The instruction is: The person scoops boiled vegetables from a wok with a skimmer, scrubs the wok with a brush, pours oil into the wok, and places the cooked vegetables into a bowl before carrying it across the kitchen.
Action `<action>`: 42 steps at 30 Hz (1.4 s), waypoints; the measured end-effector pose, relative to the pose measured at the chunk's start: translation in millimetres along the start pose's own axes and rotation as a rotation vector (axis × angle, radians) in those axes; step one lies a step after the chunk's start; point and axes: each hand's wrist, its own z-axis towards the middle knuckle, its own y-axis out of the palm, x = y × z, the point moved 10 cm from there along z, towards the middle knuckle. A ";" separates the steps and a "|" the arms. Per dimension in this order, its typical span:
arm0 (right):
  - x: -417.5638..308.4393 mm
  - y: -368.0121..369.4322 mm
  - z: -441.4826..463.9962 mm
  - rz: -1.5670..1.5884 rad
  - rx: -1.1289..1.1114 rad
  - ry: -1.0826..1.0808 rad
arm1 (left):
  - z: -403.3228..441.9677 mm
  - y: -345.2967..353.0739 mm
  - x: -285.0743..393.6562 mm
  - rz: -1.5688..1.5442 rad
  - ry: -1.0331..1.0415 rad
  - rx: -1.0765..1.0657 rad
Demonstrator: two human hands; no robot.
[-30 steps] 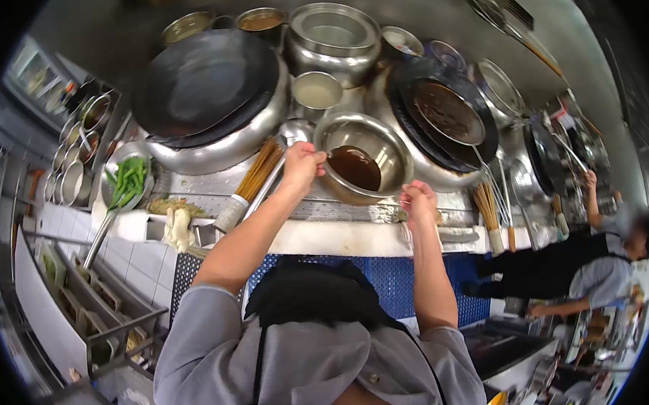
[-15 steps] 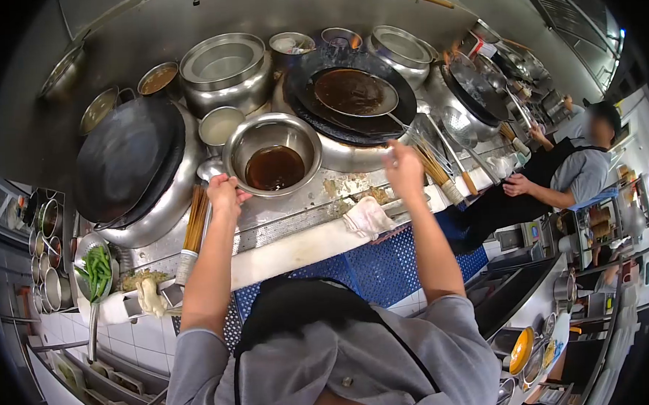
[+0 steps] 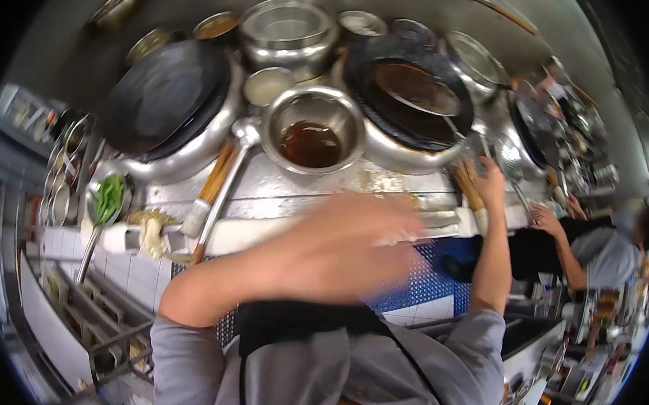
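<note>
My left hand [image 3: 367, 248], smeared by motion, is in front of my body over the counter's front edge, beside a white cloth [image 3: 400, 237]. Its fingers cannot be made out. To the right, my right hand [image 3: 491, 180] is closed round a long handle by a bamboo brush [image 3: 469, 187]; whether this belongs to the ladle [image 3: 480, 126] or the strainer is unclear. A wok [image 3: 379, 119] holds dark liquid, with the round strainer [image 3: 417, 87] over it. A steel bowl [image 3: 351, 153] of brown sauce stands on the counter between the two woks.
A second dark wok [image 3: 158, 101] is at left. A ladle [image 3: 244, 133] and brush [image 3: 210, 194] lie in front of it, and a strainer holds green vegetables [image 3: 108, 199]. Steel pots [image 3: 287, 47] line the back. Another person [image 3: 554, 245] stands at right.
My left hand has left the steel bowl's rim and swung down and right across my body. My right hand has reached farther right to a handle. The view has turned, shifting the scene.
</note>
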 end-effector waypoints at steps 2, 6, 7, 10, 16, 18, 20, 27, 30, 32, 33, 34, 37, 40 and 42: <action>-5.7 -3.1 -1.8 -0.001 -0.084 0.063 | 12.6 31.4 81.2 0.115 0.193 -0.294; -17.4 -3.0 -22.8 0.078 0.048 0.002 | 4.7 29.4 127.3 -0.070 0.276 -0.277; -12.1 0.6 -25.4 0.088 0.101 -0.032 | 2.6 24.6 128.9 -0.098 0.258 -0.258; -19.9 5.8 -53.8 0.036 0.108 0.068 | -13.7 13.8 126.1 0.052 0.223 -0.112; -32.0 3.7 -92.7 -0.097 0.238 0.070 | -67.4 1.5 65.7 0.198 0.124 -0.230; -48.6 10.9 -104.7 0.018 0.248 -0.083 | -89.7 14.1 -31.3 -0.066 -0.101 -0.067; -58.6 13.4 -116.5 0.121 0.249 -0.017 | -145.7 61.0 -142.2 -0.158 -0.482 -0.129; -123.3 -8.5 -168.3 0.249 0.257 -0.009 | -295.5 183.0 -241.1 -0.684 -0.881 -0.460; -132.5 15.0 -198.1 0.398 0.210 0.057 | -289.9 154.6 -211.5 -0.687 -0.857 -0.579; -144.0 35.9 -219.0 0.519 0.170 0.075 | -288.5 149.9 -217.5 -0.464 -0.776 -0.657; -151.6 44.2 -228.6 0.542 0.180 0.067 | -287.7 148.5 -219.2 -0.353 -0.730 -0.698; -150.3 57.8 -236.3 0.576 0.159 0.089 | -287.3 144.0 -216.9 -0.301 -0.732 -0.750; -155.7 78.8 -246.2 0.528 0.195 0.087 | -266.9 138.7 -213.1 -0.147 -0.588 -0.819; -149.0 99.5 -238.0 0.228 0.012 0.235 | -267.0 165.6 -235.6 -0.148 -0.690 -0.967; -151.8 106.8 -236.4 0.239 0.037 0.115 | -265.9 179.2 -241.4 -0.132 -0.772 -1.117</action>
